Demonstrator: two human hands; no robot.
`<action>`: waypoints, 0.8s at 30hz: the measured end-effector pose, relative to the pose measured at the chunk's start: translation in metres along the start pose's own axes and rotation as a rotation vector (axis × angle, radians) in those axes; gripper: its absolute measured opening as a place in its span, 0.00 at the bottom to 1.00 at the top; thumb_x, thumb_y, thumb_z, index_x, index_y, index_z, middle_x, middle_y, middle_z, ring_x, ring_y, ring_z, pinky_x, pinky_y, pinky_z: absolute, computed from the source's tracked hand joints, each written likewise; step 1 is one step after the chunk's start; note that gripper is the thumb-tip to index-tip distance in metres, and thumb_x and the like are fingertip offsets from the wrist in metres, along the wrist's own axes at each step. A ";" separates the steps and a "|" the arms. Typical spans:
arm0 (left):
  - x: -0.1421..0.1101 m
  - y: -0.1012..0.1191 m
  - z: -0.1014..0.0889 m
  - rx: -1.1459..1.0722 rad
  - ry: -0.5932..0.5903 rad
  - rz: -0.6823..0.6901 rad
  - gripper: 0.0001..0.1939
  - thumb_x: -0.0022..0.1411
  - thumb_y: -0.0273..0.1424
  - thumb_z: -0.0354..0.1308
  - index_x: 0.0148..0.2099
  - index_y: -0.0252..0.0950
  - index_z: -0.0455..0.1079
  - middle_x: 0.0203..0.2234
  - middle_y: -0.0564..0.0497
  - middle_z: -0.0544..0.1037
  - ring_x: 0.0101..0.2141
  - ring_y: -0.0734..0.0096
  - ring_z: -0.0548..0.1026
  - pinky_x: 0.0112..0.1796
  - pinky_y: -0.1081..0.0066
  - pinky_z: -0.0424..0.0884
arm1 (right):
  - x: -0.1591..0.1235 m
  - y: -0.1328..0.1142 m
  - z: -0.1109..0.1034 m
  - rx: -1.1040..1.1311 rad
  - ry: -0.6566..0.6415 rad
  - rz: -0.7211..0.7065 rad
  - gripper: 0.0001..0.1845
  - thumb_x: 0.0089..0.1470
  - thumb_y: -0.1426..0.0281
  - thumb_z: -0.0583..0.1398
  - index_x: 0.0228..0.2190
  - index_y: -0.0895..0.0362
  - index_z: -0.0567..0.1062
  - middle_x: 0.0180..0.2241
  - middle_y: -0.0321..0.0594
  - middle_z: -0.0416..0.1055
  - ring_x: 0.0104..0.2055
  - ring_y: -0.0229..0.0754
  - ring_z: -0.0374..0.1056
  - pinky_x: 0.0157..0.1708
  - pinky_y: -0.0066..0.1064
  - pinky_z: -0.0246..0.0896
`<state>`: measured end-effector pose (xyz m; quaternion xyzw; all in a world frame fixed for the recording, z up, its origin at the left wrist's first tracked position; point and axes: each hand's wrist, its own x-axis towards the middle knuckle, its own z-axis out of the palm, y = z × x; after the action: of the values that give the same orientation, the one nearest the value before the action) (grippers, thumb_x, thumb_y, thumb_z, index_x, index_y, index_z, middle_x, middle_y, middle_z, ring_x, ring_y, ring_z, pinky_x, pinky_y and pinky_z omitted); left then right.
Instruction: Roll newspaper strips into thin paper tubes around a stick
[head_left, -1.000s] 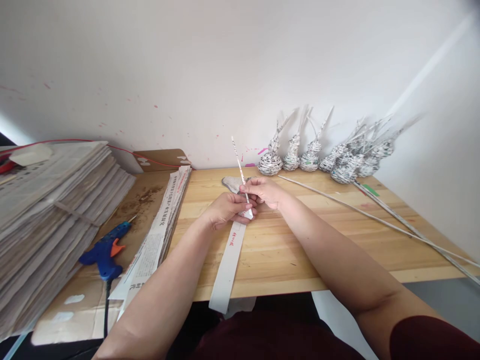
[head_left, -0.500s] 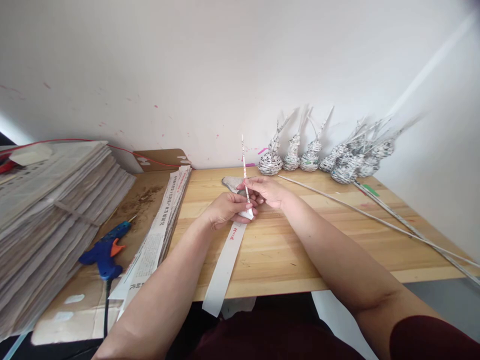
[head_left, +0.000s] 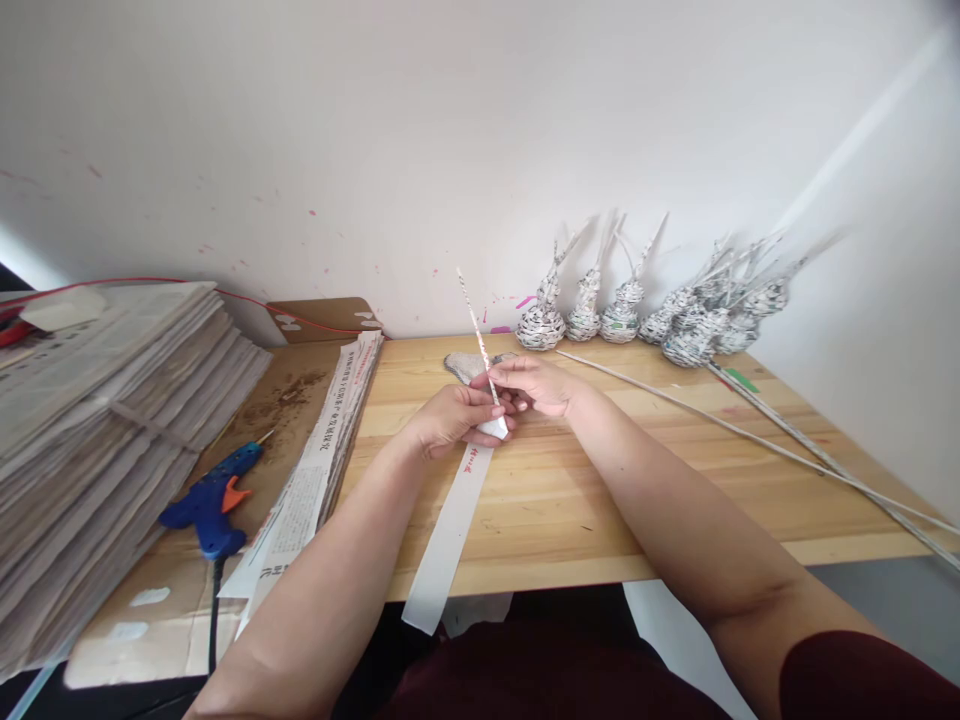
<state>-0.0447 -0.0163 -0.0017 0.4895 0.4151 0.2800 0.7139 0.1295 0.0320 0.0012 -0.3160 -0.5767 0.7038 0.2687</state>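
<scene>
A white paper strip (head_left: 448,540) with red writing runs from my hands down past the table's front edge. Its upper part is rolled into a thin paper tube (head_left: 473,318) that points up and leans left. My left hand (head_left: 451,418) is closed on the strip at the base of the roll, thumb on top. With thumb and fingertips my right hand (head_left: 535,384) pinches the tube just above; some of its fingertips are hidden behind the paper. Behind the hands lies a greyish cloth pad (head_left: 465,366), partly covered by them.
Several woven newspaper gourds (head_left: 619,310) line the wall at the back right. Long paper rods (head_left: 697,408) cross the table's right side. At left are a blue glue gun (head_left: 212,505), newspaper strips (head_left: 319,450), a tall paper stack (head_left: 127,430) and cardboard (head_left: 289,385).
The tube's top has tilted to the left. My right hand's fingers have shifted slightly on it, while my left hand has stayed in place.
</scene>
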 end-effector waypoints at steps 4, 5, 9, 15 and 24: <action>-0.001 0.001 0.001 0.020 0.013 -0.007 0.21 0.46 0.38 0.70 0.41 0.30 0.77 0.38 0.39 0.80 0.38 0.62 0.77 0.37 0.65 0.76 | 0.002 0.002 0.000 0.019 0.056 -0.016 0.19 0.42 0.59 0.68 0.30 0.62 0.76 0.15 0.32 0.65 0.16 0.30 0.58 0.14 0.21 0.44; -0.001 0.000 0.001 0.022 0.017 -0.008 0.21 0.46 0.38 0.70 0.40 0.30 0.77 0.38 0.39 0.80 0.38 0.62 0.77 0.37 0.65 0.76 | 0.003 0.003 0.001 0.025 0.077 -0.019 0.18 0.41 0.59 0.69 0.28 0.61 0.76 0.15 0.31 0.65 0.16 0.30 0.58 0.13 0.21 0.44; 0.001 -0.001 -0.001 0.002 0.013 -0.006 0.22 0.45 0.38 0.71 0.41 0.30 0.77 0.37 0.39 0.80 0.38 0.61 0.78 0.37 0.64 0.76 | 0.002 0.003 0.001 0.004 0.050 -0.020 0.20 0.46 0.56 0.66 0.32 0.61 0.76 0.16 0.32 0.66 0.16 0.30 0.59 0.14 0.22 0.46; 0.001 -0.002 0.001 -0.004 0.004 -0.008 0.20 0.46 0.37 0.70 0.41 0.29 0.76 0.36 0.40 0.80 0.37 0.63 0.78 0.37 0.64 0.76 | 0.003 0.003 0.000 0.019 0.114 -0.009 0.20 0.42 0.56 0.68 0.29 0.61 0.77 0.14 0.30 0.62 0.15 0.28 0.56 0.13 0.21 0.44; 0.000 0.000 0.002 0.005 0.003 -0.016 0.21 0.47 0.37 0.70 0.41 0.29 0.76 0.37 0.39 0.80 0.37 0.63 0.78 0.36 0.65 0.76 | 0.002 0.002 0.002 0.015 0.066 -0.017 0.22 0.43 0.55 0.67 0.32 0.61 0.77 0.15 0.30 0.62 0.16 0.29 0.56 0.14 0.21 0.45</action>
<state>-0.0428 -0.0173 -0.0016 0.4874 0.4207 0.2741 0.7143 0.1261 0.0318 -0.0010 -0.3321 -0.5649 0.6949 0.2961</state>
